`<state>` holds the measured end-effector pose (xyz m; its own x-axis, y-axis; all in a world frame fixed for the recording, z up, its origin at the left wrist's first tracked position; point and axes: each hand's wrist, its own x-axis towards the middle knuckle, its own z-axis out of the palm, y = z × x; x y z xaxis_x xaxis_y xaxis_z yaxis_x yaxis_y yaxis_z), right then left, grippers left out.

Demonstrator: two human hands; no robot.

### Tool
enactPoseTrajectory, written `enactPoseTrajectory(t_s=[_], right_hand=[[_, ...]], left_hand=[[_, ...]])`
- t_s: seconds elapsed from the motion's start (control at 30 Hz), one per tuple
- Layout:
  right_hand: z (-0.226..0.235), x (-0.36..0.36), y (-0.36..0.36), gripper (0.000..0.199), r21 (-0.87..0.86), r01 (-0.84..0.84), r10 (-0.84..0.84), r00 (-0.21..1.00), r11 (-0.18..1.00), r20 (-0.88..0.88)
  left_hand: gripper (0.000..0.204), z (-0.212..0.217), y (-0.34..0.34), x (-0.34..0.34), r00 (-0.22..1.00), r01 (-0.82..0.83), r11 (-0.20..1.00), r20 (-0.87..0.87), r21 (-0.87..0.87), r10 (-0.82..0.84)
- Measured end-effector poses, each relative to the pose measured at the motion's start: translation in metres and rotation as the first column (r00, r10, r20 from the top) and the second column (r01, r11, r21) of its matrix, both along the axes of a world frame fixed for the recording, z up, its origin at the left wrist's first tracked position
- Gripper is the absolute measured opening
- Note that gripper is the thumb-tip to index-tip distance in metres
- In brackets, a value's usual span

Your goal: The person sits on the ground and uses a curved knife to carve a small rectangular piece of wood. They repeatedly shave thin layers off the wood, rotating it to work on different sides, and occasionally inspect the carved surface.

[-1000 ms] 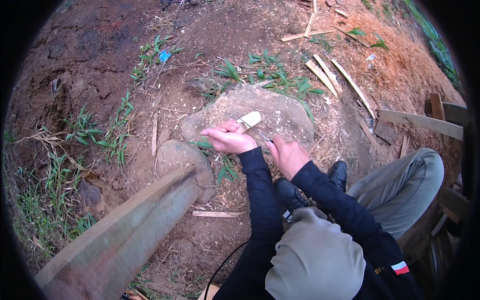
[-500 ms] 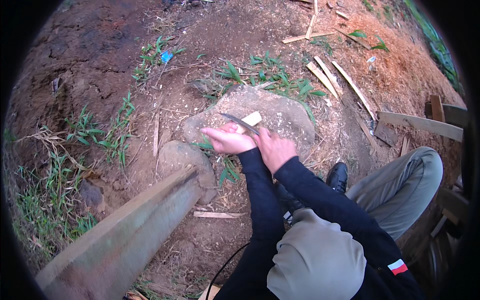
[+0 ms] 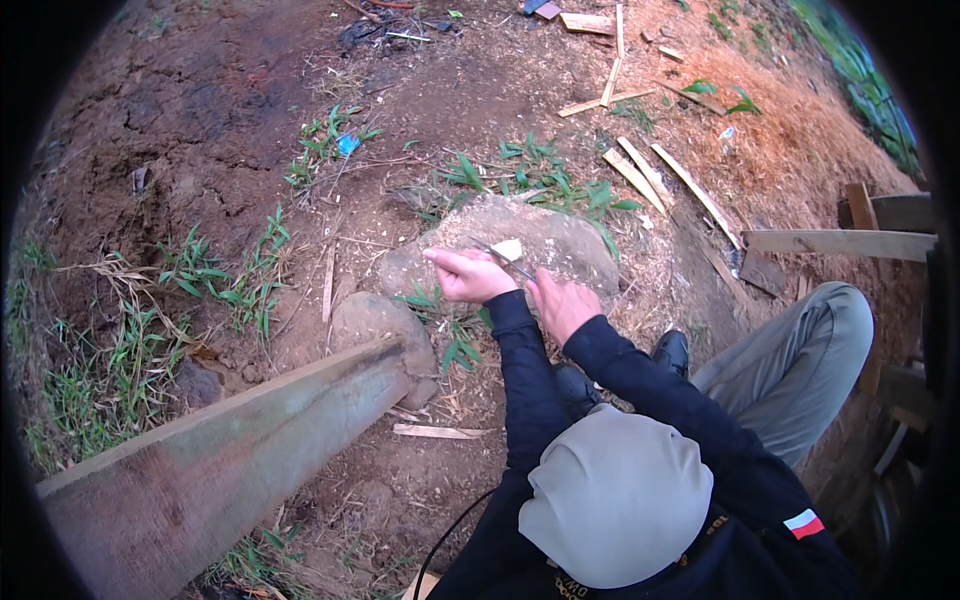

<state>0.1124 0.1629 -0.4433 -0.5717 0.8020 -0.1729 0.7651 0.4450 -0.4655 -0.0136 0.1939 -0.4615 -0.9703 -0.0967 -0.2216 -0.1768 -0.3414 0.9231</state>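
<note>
Grey stone (image 3: 560,245), rough and half sunk in the dirt, is what the person is crouched over, and both hands are at its near edge. The left hand (image 3: 468,277) is closed, fingers curled and thumb on top, and it appears to grip the near end of a thin dark blade or rod (image 3: 503,260); how much of it sits inside the fist I cannot tell. That tool's long axis runs on a slant, from the upper left beside the left hand's knuckles down toward the right hand. The right hand (image 3: 562,305) lies just beside the tool's lower end with fingers loosely curved and palm down; whether it pinches the tool or only rests on the rock is not clear from here. A small pale wood chip (image 3: 509,248) lies on the rock just beyond the tool, touching or nearly touching it, slightly nearer the left hand.

A smaller rounded stone (image 3: 375,325) sits to the left of the big one, and a heavy weathered timber beam (image 3: 230,450) rests its end against it. Pale wood offcuts (image 3: 660,175) lie scattered in the sawdust beyond, with tufts of grass (image 3: 530,170) at the rock's far side and a thin sliver of wood (image 3: 435,431) on the ground near the person's knees.
</note>
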Motion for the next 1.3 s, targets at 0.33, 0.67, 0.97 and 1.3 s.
enactPoseTrajectory(t_s=[0.33, 0.67, 0.97, 1.3], right_hand=[[0.02, -0.001, 0.015, 0.03, -0.029, -0.049, 0.053, 0.99, 0.998, 0.131], [0.013, 0.001, 0.0, 0.028, -0.057, -0.068, 0.076, 0.985, 0.996, 0.156], [0.02, -0.031, 0.018, 0.03, 0.03, -0.133, 0.124, 0.971, 0.991, 0.205], [0.014, 0.01, 0.048, 0.032, 0.021, 0.116, -0.117, 0.99, 0.993, 0.083]], left_hand=[[0.045, -0.001, 0.007, 0.028, 0.993, 0.099, 0.993, -0.062, -0.063, -0.102], [0.049, -0.001, -0.01, 0.009, 0.998, -0.038, 0.992, -0.047, -0.121, 0.033], [0.044, -0.004, -0.01, 0.014, 0.978, 0.149, 0.988, -0.14, -0.038, -0.153], [0.048, -0.01, -0.008, 0.009, 0.989, 0.016, 0.999, -0.143, -0.042, -0.022]])
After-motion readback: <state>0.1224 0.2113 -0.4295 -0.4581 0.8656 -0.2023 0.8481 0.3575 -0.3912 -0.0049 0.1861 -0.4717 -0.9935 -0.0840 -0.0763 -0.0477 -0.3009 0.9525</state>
